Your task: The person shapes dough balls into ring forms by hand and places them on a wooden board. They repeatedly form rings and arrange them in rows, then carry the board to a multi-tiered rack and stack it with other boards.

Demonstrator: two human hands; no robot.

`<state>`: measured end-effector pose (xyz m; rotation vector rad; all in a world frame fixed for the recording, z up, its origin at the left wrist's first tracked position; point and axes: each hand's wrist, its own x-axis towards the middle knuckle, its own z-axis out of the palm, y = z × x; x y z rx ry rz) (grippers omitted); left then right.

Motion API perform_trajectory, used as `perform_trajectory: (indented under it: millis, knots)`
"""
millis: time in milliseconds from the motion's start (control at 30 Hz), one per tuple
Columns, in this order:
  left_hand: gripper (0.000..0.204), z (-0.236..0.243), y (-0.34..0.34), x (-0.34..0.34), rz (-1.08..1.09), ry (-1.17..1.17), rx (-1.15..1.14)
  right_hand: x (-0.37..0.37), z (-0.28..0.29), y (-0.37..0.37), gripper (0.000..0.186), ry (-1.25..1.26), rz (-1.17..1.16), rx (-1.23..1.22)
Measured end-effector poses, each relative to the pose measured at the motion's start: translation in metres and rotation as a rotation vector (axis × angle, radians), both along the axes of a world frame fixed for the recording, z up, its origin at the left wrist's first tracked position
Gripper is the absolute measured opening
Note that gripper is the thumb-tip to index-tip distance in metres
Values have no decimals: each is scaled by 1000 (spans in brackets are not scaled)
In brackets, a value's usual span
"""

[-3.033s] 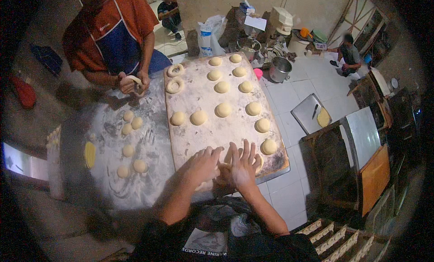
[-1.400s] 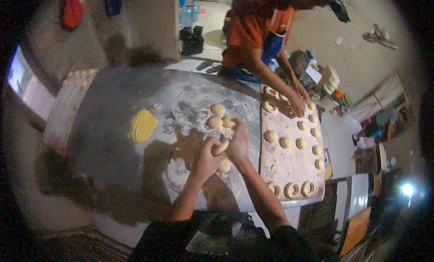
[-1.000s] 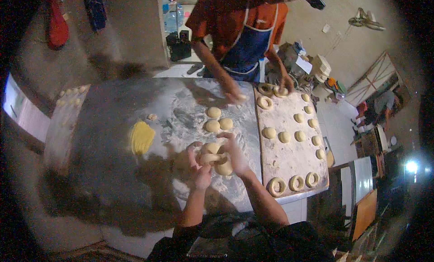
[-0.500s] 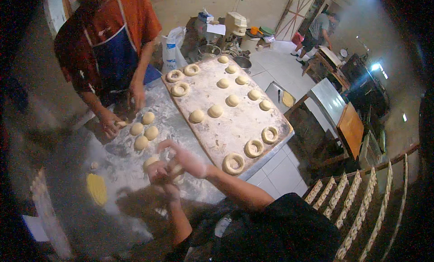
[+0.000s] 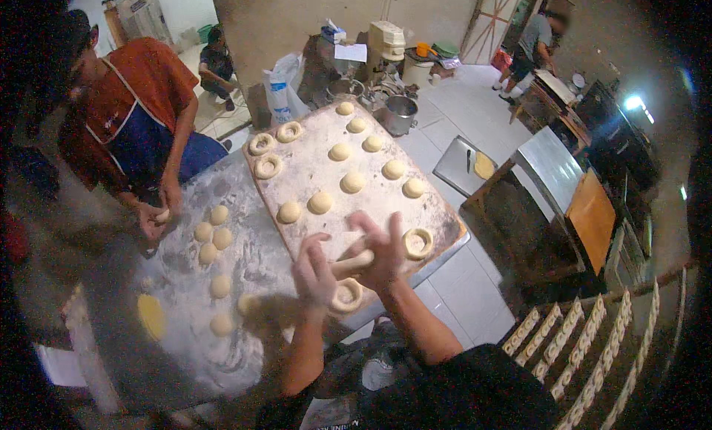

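Note:
My left hand (image 5: 314,270) and my right hand (image 5: 380,246) hold a short roll of dough (image 5: 350,265) between them above the near edge of a floured board (image 5: 319,167). Right below it lies a dough ring (image 5: 345,295); another ring (image 5: 417,242) sits to the right of my right hand. Round dough balls (image 5: 353,182) fill the middle of the board, and three rings (image 5: 267,165) lie at its far left end.
Across the floured steel table (image 5: 185,319) a person in an orange shirt and blue apron shapes dough (image 5: 160,216). Loose dough balls (image 5: 211,239) and a yellow scraper (image 5: 151,316) lie on the table. A metal pot (image 5: 400,115), stools and racks (image 5: 593,356) stand around.
I have turned from the loose dough balls on the table back toward the board. A piece of dough is now stretched into a roll between my hands, held over the board's near edge.

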<state>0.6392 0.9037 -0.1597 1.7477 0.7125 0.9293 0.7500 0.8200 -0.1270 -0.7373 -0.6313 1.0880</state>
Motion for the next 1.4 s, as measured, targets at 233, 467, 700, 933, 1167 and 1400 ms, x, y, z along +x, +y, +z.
perform_trajectory:
  millis: [233,467,700,933,1167,1400]
  knots:
    - [30,16,-47,101,-139,-10,93,94,-30,-46,47,274,111,570]
    - [35,4,-73,174,-338,239,-49,156,-29,-112,56,181,-313,27]
    - [48,-10,-94,257,-424,329,-242,239,-79,-160,61,106,-345,-319]
    - [78,-27,-94,270,-411,990,316,257,-118,-167,82,-832,-451,-1126]
    - [82,-51,-95,263,-459,898,401,246,-113,-161,79,-1056,-473,-1136]
    - [71,-50,-77,258,-456,808,439,243,-117,-156,83,-1282,-558,-1208]
